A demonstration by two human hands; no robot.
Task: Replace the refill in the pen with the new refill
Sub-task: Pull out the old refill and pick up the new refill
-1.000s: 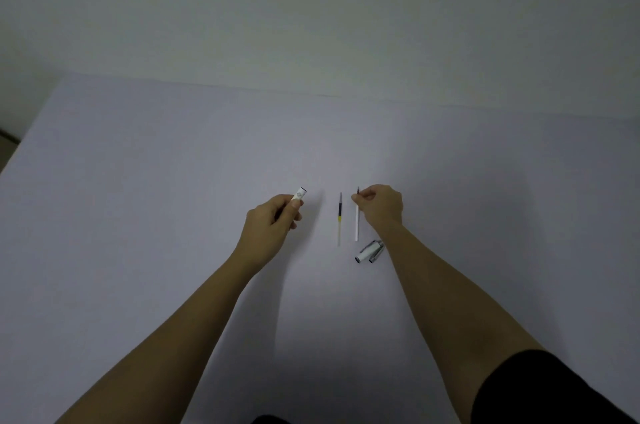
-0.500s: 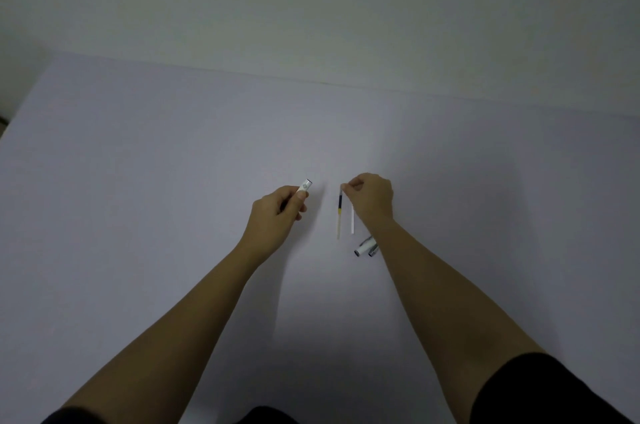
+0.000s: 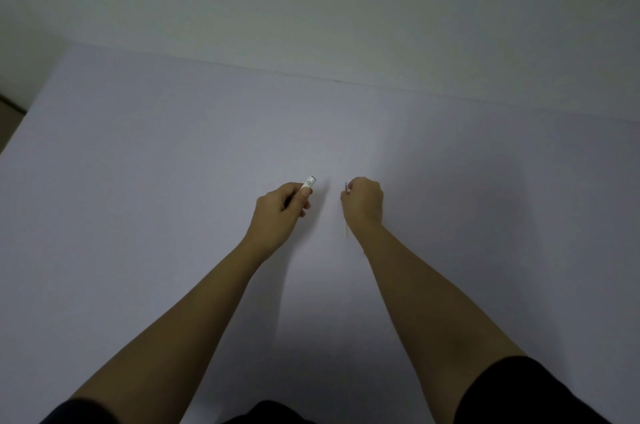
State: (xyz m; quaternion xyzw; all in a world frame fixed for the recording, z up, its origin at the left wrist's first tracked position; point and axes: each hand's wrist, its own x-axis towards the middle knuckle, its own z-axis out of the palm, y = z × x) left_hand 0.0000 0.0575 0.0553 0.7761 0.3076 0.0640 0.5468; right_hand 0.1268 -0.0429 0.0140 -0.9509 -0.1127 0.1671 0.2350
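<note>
My left hand (image 3: 282,207) is closed around the white pen barrel (image 3: 308,183), whose open end sticks out past the thumb and points up and to the right. My right hand (image 3: 362,200), a short gap to the right, pinches a thin refill (image 3: 345,230). Its dark tip shows above the fingers and its pale yellowish tail shows below the hand, close to the table. The other refill and the pen's cap piece are hidden, probably behind my right hand and forearm.
A pale lilac table (image 3: 173,181) fills the view, with a plain wall (image 3: 311,1) along its far edge. The table's left edge runs down the left side of the frame. Both forearms reach in from the bottom.
My right hand moved left from the white refill to the dark-and-yellow one and closed on it. The white refill and cap piece are now out of sight. The left hand stayed put.
</note>
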